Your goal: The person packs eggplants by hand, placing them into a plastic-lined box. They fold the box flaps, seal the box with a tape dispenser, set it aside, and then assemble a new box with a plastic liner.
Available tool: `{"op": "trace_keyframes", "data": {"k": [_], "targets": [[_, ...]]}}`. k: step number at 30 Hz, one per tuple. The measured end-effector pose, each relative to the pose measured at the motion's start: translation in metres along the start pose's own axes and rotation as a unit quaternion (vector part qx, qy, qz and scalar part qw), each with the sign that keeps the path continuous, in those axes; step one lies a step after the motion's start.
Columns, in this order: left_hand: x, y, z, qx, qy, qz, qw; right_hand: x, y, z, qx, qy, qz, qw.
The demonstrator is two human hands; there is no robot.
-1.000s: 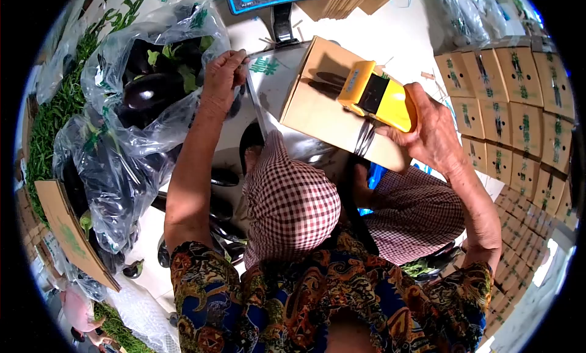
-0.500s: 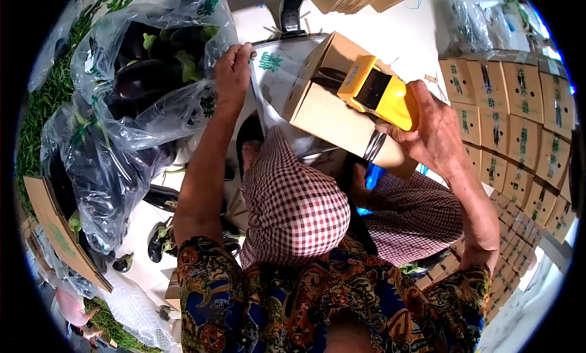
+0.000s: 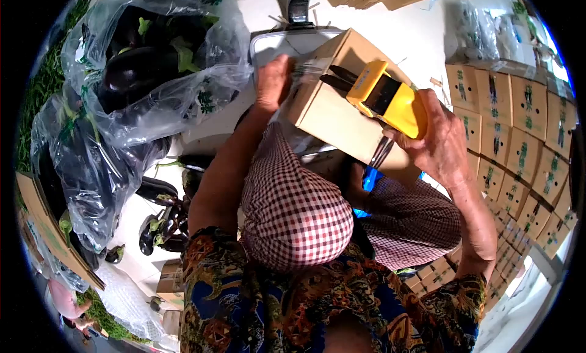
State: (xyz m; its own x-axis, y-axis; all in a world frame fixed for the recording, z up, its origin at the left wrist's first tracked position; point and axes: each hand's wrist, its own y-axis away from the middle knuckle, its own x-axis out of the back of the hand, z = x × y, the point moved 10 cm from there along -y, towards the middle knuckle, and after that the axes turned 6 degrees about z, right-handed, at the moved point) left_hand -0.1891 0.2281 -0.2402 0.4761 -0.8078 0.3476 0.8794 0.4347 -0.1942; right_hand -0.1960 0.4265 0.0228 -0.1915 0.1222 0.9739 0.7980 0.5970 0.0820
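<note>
- A white packing surface (image 3: 390, 29) is seen, flanked by plastic bags of aubergines (image 3: 152, 78) on the left and rows of stacked cartons (image 3: 525, 121) on the right.
- A cardboard box (image 3: 329, 115) is held tilted above the surface, near the middle of the view.
- A yellow tape dispenser (image 3: 387, 99) is gripped firmly by the right hand (image 3: 436, 142) and pressed onto the box's top face.
- The left hand (image 3: 273, 81) is closed at the box's left end, where a strip of clear tape (image 3: 303, 68) is pinched.
- Loose aubergines (image 3: 162, 221) are scattered below the bags.
</note>
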Motion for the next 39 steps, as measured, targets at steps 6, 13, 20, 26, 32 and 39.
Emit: {"op": "trace_keyframes", "data": {"k": [6,13,20,26,32,39], "targets": [[-0.037,0.011,-0.014,0.146,0.086,-0.155,0.973,-0.01,-0.006,-0.003,0.002,0.003,-0.013,1.0],[-0.048,0.025,-0.02,-0.004,-0.022,-0.197,0.98,-0.008,-0.007,-0.001,-0.029,-0.044,0.003,0.999],[-0.042,-0.02,-0.03,0.122,-0.006,-0.181,0.976,-0.01,-0.006,0.005,-0.062,-0.023,-0.027,0.997],[-0.076,-0.008,0.003,-0.182,0.075,-0.066,0.978,-0.01,-0.003,0.011,-0.006,-0.025,0.008,1.0],[-0.086,-0.023,0.009,0.197,0.265,-0.175,0.928,-0.004,-0.003,0.014,-0.039,-0.064,0.012,0.997],[-0.048,-0.047,0.143,0.051,0.033,-0.203,0.977,-0.001,0.003,0.023,-0.062,-0.115,0.02,0.991]]}}
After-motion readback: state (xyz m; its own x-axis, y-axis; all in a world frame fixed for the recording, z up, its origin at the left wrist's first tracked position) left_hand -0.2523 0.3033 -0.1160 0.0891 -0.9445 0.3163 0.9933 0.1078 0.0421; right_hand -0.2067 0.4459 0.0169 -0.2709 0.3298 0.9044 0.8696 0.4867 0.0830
